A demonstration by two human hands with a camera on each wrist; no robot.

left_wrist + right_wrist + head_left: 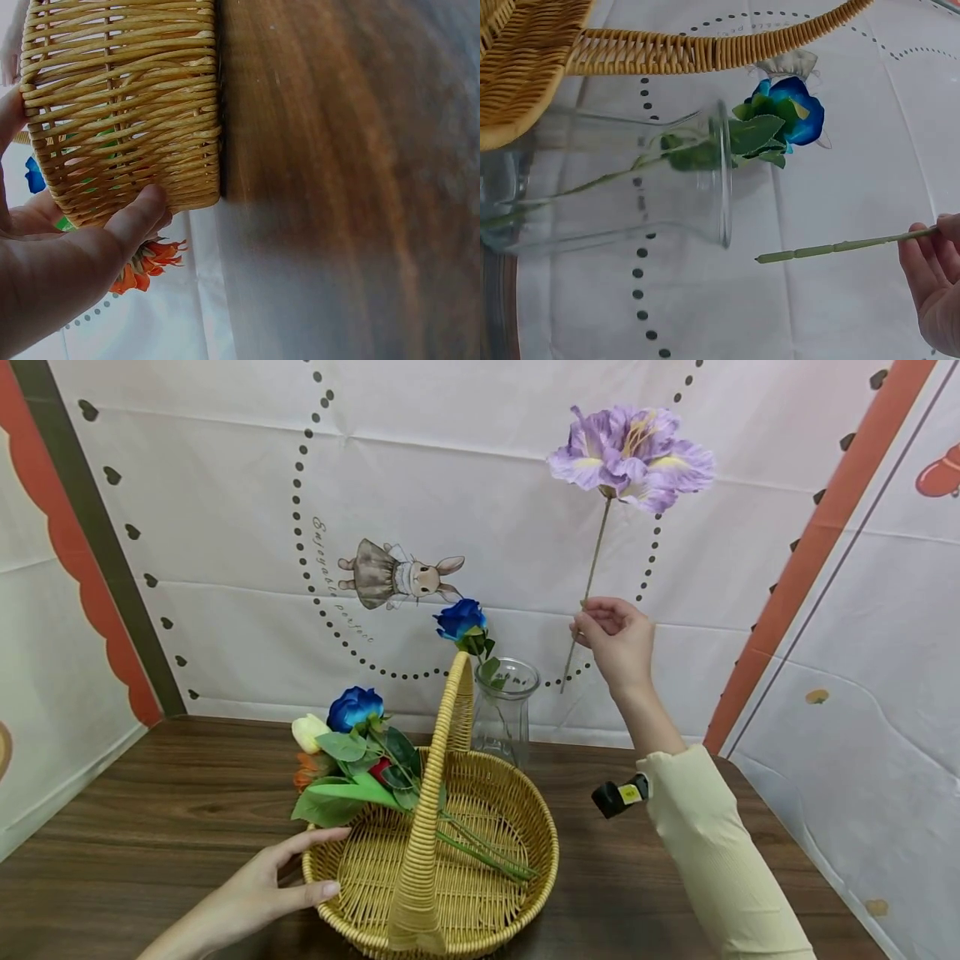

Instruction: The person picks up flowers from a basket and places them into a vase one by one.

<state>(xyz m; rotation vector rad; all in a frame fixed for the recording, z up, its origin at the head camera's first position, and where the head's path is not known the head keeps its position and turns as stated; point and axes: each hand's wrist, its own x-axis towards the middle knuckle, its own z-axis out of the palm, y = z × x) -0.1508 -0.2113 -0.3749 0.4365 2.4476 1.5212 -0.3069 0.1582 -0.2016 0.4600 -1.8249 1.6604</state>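
Between thumb and fingertips, my right hand (618, 639) pinches the stem of a purple flower (633, 456) with ruffled petals. In the right wrist view the cut end of the stem (817, 249) points toward the mouth of a clear glass vase (724, 176), apart from it. One blue rose (461, 620) stands in the vase, leaning to the left. My left hand (258, 885) grips the near left side of a wicker basket (551, 839), thumb at the rim and fingers against the woven outer wall (127, 105).
Across the basket's left rim lie another blue rose (356, 708), a cream flower (309, 732), an orange flower (150, 266) and a partly hidden red bloom (381, 770). The tall basket handle (431, 810) arches in front of the vase. A printed cloth (225, 485) hangs behind the wooden table (615, 893).
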